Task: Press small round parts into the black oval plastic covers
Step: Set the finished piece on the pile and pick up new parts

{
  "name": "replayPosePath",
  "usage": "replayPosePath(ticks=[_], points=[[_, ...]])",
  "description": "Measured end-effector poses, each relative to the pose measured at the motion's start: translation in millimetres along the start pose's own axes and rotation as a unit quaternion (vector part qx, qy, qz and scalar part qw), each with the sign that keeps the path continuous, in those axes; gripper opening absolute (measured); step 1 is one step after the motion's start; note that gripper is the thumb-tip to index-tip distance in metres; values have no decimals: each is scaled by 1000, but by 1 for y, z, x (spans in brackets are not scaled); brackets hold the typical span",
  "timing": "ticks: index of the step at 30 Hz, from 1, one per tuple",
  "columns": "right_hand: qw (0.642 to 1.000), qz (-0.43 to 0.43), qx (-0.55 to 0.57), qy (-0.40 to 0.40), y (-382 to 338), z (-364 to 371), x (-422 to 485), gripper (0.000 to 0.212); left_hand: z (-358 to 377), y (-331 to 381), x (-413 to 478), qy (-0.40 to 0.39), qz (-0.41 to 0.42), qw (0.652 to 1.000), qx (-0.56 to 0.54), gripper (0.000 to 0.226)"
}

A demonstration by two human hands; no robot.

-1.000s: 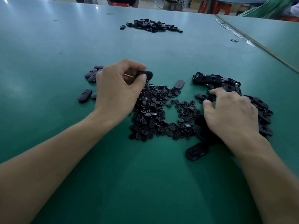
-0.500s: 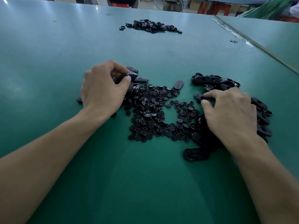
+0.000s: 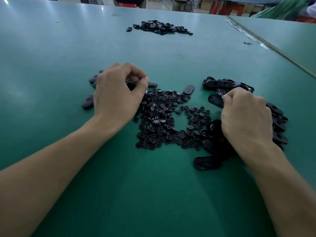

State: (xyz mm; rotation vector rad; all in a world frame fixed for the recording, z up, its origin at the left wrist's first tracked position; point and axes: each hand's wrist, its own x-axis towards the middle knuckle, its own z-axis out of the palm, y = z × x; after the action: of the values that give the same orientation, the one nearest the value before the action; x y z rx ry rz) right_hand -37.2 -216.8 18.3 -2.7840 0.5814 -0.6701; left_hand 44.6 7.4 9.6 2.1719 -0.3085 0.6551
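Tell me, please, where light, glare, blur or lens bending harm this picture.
Head view: white glare streaks lie on the far left of the green table. Head view: the near table is dim, so the round parts merge into one black mass. Head view: the oval cover at the right hand looks blurred. Head view: the far pile looks soft.

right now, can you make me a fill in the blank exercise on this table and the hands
The pile of small round parts lies on a ___ table. The left hand and the right hand both have their fingers ___, not straight. The oval cover beside the big heap of covers is pinched at its edge by the ___ hand.
Missing words: green; curled; right.
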Motion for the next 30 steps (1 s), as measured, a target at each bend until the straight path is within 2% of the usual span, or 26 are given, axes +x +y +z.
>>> replayPosePath(ticks=[4,6,9,13,16,22,27,30], points=[[992,-45,114,22,-8,-3,-3,23,0,22,-12,-36,44,992,-115,6],[980,-99,172,17,-16,-5,-6,23,0,31,-17,-97,15,978,-185,5],[965,-175,197,11,-24,-5,-10,26,2,38,-22,-175,-59,947,-264,14],[950,-222,220,8,-25,-3,-12,24,3,42,-22,-206,-117,910,-340,19],[945,-233,227,8,-25,-2,-13,24,3,41,-22,-226,-129,896,-361,14],[932,-230,280,8,-27,-1,-15,19,5,41,-23,-226,-141,883,-386,21],[925,-245,291,5,-31,1,-19,10,7,34,-19,-198,-141,881,-406,1],[935,-223,275,-34,-32,2,-20,17,9,29,-19,-176,-122,888,-408,10]])
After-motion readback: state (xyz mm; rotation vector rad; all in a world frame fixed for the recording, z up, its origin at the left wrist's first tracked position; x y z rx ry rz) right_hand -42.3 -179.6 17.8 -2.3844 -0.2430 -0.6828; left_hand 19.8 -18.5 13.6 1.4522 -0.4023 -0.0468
